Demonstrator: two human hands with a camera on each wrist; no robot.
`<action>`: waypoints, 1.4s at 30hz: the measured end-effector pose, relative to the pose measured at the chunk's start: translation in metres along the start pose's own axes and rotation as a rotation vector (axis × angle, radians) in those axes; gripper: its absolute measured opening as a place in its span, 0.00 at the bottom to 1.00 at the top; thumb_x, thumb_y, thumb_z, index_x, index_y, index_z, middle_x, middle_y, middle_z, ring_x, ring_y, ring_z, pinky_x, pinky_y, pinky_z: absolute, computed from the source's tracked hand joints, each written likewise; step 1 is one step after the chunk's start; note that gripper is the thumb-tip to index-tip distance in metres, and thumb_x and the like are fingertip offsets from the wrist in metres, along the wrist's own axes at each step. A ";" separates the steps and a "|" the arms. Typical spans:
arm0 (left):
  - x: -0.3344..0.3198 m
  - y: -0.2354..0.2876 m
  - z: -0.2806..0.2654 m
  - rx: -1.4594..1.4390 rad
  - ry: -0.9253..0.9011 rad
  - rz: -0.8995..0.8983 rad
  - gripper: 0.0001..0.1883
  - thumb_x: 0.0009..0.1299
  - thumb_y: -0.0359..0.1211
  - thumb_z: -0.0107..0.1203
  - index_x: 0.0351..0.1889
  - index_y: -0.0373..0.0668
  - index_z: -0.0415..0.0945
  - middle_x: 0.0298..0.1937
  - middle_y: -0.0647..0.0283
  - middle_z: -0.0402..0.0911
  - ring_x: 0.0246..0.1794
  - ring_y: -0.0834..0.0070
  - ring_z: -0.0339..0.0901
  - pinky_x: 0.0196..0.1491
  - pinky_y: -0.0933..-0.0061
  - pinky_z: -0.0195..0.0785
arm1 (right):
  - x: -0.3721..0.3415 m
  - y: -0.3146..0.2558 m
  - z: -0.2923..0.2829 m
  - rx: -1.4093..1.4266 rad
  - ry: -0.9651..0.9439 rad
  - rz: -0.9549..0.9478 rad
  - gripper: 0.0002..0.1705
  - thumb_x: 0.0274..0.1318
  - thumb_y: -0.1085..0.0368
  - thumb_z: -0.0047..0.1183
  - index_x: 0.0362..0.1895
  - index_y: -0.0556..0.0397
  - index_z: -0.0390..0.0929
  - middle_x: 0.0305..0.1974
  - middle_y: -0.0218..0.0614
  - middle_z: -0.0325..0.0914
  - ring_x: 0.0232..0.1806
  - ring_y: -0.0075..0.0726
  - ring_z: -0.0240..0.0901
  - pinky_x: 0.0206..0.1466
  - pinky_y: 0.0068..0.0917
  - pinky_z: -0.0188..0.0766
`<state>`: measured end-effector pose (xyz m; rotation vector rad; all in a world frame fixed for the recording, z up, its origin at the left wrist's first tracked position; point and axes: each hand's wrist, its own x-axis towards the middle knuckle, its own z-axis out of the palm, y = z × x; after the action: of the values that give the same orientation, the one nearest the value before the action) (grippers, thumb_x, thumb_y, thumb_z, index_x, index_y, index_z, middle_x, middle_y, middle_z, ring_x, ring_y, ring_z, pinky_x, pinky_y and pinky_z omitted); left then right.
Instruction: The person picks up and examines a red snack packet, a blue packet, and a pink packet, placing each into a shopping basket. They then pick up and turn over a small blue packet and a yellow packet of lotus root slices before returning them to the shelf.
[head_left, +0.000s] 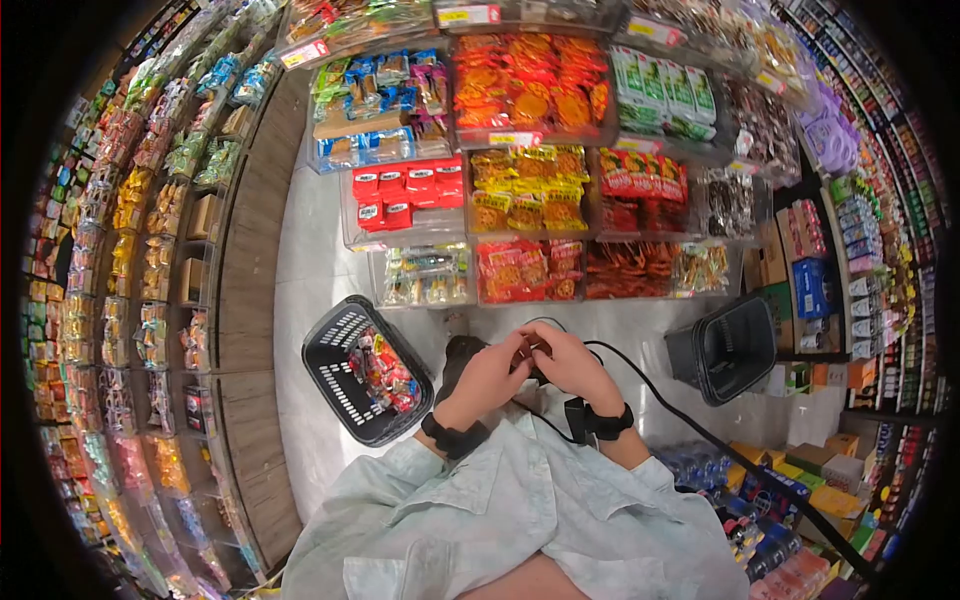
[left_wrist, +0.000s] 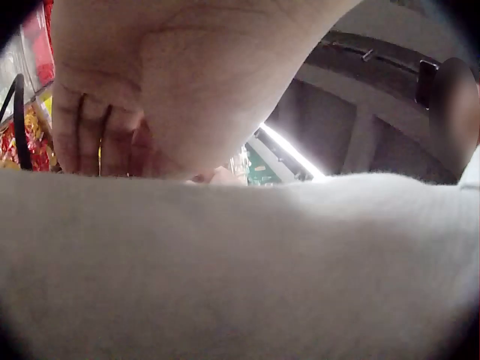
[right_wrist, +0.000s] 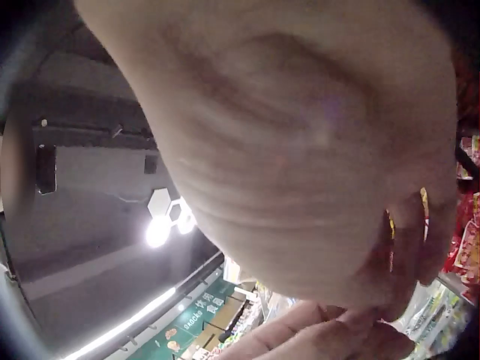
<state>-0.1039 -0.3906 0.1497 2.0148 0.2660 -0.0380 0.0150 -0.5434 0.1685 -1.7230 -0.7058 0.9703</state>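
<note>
In the head view my left hand (head_left: 488, 378) and right hand (head_left: 572, 362) meet in front of my body. Their fingers are loosely bent, with the fingertips touching each other. No item shows between them. The left wrist view shows the palm and lower fingers of my left hand (left_wrist: 180, 82), partly hidden by pale cloth. In the right wrist view, fingers of the other hand touch my right hand (right_wrist: 300, 172) near its thumb. A black basket (head_left: 335, 408) stands on the floor at left, with colourful wrapped snacks (head_left: 390, 375) inside.
Ahead rises a tiered display of clear bins with red snack packs (head_left: 530, 90) and yellow packs (head_left: 525, 195). A second dark basket (head_left: 690, 360) stands at right. A black cable (head_left: 750, 468) runs off to the lower right. Shelves of packets (head_left: 125, 250) line the left.
</note>
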 end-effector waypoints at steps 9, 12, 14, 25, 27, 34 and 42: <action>0.065 -0.069 -0.164 -0.117 0.136 0.018 0.22 0.72 0.33 0.61 0.63 0.38 0.77 0.50 0.50 0.86 0.53 0.48 0.82 0.56 0.52 0.73 | 0.171 -0.093 0.020 -0.125 0.100 -0.034 0.25 0.63 0.68 0.67 0.63 0.54 0.77 0.58 0.35 0.79 0.55 0.30 0.80 0.57 0.30 0.78; 0.091 -0.097 -0.217 0.038 0.349 0.212 0.20 0.72 0.32 0.63 0.61 0.40 0.79 0.49 0.52 0.86 0.52 0.53 0.83 0.57 0.57 0.74 | 0.218 -0.106 0.023 -0.124 0.170 -0.070 0.21 0.63 0.67 0.65 0.59 0.54 0.80 0.53 0.37 0.79 0.53 0.35 0.81 0.59 0.33 0.78; 0.107 -0.091 -0.260 0.084 0.450 0.237 0.17 0.70 0.30 0.63 0.57 0.41 0.81 0.52 0.52 0.84 0.56 0.52 0.80 0.60 0.55 0.70 | 0.242 -0.123 0.026 -0.202 0.241 -0.102 0.20 0.64 0.67 0.63 0.59 0.54 0.80 0.54 0.38 0.79 0.53 0.36 0.81 0.58 0.33 0.77; 0.204 -0.109 -0.354 0.429 0.602 0.243 0.22 0.66 0.35 0.66 0.59 0.47 0.82 0.68 0.54 0.76 0.72 0.52 0.66 0.76 0.45 0.46 | 0.348 -0.165 0.060 -0.647 0.578 -0.185 0.25 0.61 0.59 0.65 0.62 0.49 0.80 0.68 0.44 0.75 0.74 0.59 0.60 0.76 0.51 0.55; 0.209 -0.112 -0.351 0.460 0.597 0.238 0.23 0.65 0.36 0.67 0.59 0.48 0.83 0.69 0.55 0.75 0.72 0.52 0.66 0.77 0.45 0.45 | 0.354 -0.171 0.066 -0.712 0.617 -0.163 0.26 0.62 0.57 0.65 0.64 0.47 0.81 0.70 0.43 0.75 0.76 0.58 0.58 0.77 0.53 0.52; 0.209 -0.114 -0.353 0.499 0.537 0.246 0.23 0.64 0.36 0.67 0.60 0.52 0.83 0.68 0.58 0.75 0.71 0.55 0.66 0.77 0.44 0.42 | 0.371 -0.156 0.077 -0.833 0.626 -0.118 0.30 0.63 0.51 0.62 0.65 0.51 0.80 0.69 0.40 0.76 0.76 0.57 0.56 0.78 0.58 0.44; 0.198 -0.111 -0.363 0.292 0.500 0.314 0.20 0.65 0.34 0.68 0.56 0.46 0.84 0.64 0.56 0.75 0.67 0.55 0.70 0.76 0.50 0.47 | 0.361 -0.174 0.102 -0.652 0.691 -0.332 0.29 0.61 0.61 0.64 0.65 0.55 0.79 0.66 0.41 0.77 0.74 0.53 0.64 0.77 0.51 0.55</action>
<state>0.0333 0.0137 0.1849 2.3128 0.2642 0.6654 0.1082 -0.1433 0.2129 -2.2158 -0.8428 -0.1409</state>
